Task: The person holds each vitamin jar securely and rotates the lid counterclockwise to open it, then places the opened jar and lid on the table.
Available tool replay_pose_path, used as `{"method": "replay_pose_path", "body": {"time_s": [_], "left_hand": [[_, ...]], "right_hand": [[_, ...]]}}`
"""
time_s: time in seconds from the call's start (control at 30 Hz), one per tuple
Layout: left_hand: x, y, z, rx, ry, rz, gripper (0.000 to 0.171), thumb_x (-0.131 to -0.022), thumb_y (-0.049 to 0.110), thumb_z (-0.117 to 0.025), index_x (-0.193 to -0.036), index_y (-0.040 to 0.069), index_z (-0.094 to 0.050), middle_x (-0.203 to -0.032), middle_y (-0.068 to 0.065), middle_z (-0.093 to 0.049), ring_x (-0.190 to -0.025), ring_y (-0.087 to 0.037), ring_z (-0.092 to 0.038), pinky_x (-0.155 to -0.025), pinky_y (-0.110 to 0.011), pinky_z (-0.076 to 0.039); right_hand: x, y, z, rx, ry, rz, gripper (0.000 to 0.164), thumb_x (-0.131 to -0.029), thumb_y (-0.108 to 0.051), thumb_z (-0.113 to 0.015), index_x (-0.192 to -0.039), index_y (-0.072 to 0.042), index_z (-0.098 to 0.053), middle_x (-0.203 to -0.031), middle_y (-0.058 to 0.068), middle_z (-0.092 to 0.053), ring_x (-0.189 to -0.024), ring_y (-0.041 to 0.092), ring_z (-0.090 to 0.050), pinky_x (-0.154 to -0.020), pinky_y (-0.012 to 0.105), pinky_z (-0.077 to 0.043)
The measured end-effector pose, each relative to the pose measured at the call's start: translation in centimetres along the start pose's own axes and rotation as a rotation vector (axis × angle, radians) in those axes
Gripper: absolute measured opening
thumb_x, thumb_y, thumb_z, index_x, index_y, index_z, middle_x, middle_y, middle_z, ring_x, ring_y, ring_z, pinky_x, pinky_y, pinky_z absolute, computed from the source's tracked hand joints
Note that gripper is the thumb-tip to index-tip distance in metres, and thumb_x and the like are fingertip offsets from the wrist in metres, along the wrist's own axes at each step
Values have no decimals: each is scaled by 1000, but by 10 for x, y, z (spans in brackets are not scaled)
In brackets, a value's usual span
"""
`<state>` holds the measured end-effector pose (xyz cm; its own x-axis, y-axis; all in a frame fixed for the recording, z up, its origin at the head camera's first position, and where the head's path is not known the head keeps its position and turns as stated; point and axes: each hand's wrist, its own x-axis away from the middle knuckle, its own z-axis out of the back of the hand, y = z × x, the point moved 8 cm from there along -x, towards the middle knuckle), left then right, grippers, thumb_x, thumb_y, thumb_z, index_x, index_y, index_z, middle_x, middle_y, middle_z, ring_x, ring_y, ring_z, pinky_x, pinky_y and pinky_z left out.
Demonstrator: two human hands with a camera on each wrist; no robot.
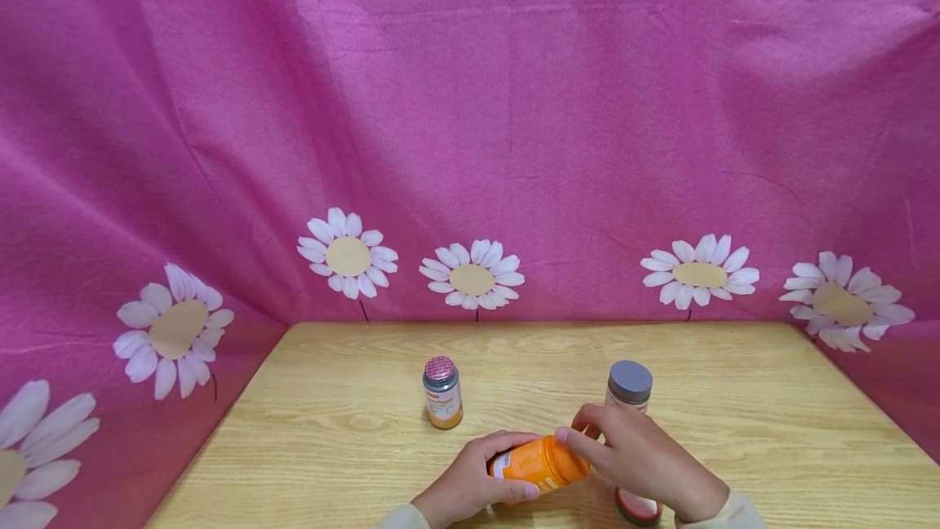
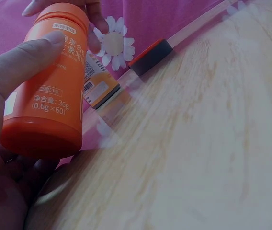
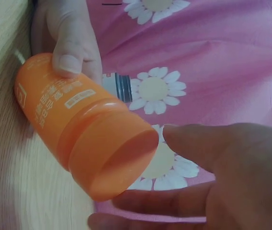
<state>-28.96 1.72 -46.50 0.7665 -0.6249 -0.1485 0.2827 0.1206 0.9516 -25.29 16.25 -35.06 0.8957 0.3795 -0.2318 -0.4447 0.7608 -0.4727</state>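
We are looking across a purple cloth (image 1: 477,129) printed with white daisies (image 1: 176,329), which is hanging from the far left to the far right behind a wood-grain tabletop (image 1: 316,431). Left of centre, we are seeing a jar (image 1: 444,402) standing upright on the tabletop, showing a pink patterned top over a dark neck. Nearer us and a little to its right, our left hand (image 1: 470,476) is gripping an orange bottle (image 1: 532,464), its fingers wrapping one side and its thumb pressing the other. The bottle is leaning sideways in front of us, its neck end pointing right, toward our right hand (image 1: 635,451). The fingers of that hand are spreading loosely around this end, grasping nothing; whether any fingertip is touching it, we are not able to tell. Beyond the right hand, a grey lid (image 1: 630,380) is topping a container that the hand is mostly hiding. Below the wrist, a dark-rimmed red disc (image 1: 637,506) is showing; we are not managing to tell whether it is belonging to that container.
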Motion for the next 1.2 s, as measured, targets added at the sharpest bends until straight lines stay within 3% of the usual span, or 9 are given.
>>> {"method": "replay_pose_path", "body": {"time_s": [0.23,0.77,0.97,1.1,1.2], "left_hand": [[0,3,0,-13,5,-15,46,-77,28,-71,-120,28,-56,-114,8,-56,-92,-10,-54,-80,-24,-44],[0,3,1,8,-5,13,45,-78,31,-70,-120,31,-56,-116,8,-56,-94,-13,-54,-81,-24,-44],[3,19,0,-16,0,-35,44,-79,29,-69,-120,27,-56,-115,7,-56,-92,-11,-54,-81,-23,-44],[8,35,-1,3,-9,-41,43,-79,28,-69,-120,24,-57,-114,5,-57,-91,-10,-54,-81,-23,-44],[9,37,-1,17,-13,-35,42,-80,27,-69,-120,24,-57,-115,5,-57,-91,-10,-55,-80,-23,-45]], "right_hand": [[0,6,-6,21,-71,-46,37,-85,-56,-47,-74,-24,-63,-60,-17,-51,-57,2,-44,-52,22,-37],[1,-4,-4,-129,-110,75,33,-79,-45,-63,-98,-19,-57,-83,-6,-65,-72,5,-57,-60,25,-46],[1,-6,-4,-143,-111,91,32,-76,-38,-69,-99,-19,-56,-85,-6,-64,-68,2,-55,-58,22,-45],[2,-7,-4,-147,-118,98,31,-76,-33,-71,-99,-19,-56,-85,-10,-62,-68,2,-56,-57,22,-45],[2,-8,-3,-142,-113,112,30,-76,-31,-71,-99,-20,-56,-87,-10,-62,-68,3,-56,-58,22,-46]]}}
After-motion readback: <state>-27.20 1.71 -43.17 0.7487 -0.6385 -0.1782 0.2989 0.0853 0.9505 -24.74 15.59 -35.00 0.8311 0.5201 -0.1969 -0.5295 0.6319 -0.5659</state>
